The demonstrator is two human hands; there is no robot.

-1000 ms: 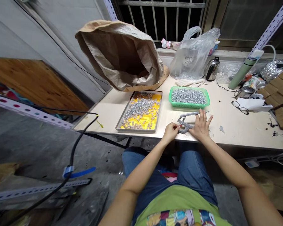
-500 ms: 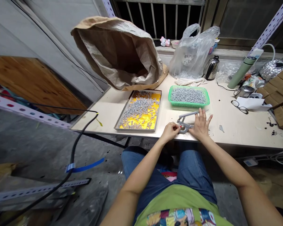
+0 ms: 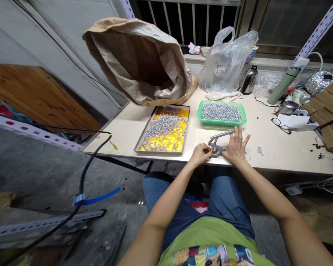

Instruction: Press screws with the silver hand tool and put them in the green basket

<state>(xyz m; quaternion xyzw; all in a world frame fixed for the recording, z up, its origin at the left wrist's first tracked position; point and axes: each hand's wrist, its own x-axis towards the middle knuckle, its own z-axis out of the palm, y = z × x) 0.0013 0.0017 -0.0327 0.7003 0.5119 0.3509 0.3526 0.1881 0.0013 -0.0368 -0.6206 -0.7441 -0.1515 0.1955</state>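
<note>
On the table's front edge lies a grey metal hand tool with a raised lever arm and a coil spring. My left hand pinches at its left end, beside a tiny red spot; what the fingertips hold is too small to make out. My right hand rests at the tool's right end, fingers stretched upward and thumb side spread, near the lever tip. Behind the tool stands a green plastic basket full of small silver screw-like parts. To the left, a shallow tray with a yellow lining holds more such metal parts.
A large open paper sack leans behind the tray. A clear plastic bag, a steel kettle and a green tumbler stand at the back. Eyeglasses and cardboard boxes are at right. A black cable hangs at left.
Both hands and the tool stay nearly where they were. The black cable at left has shifted slightly leftward in view.
</note>
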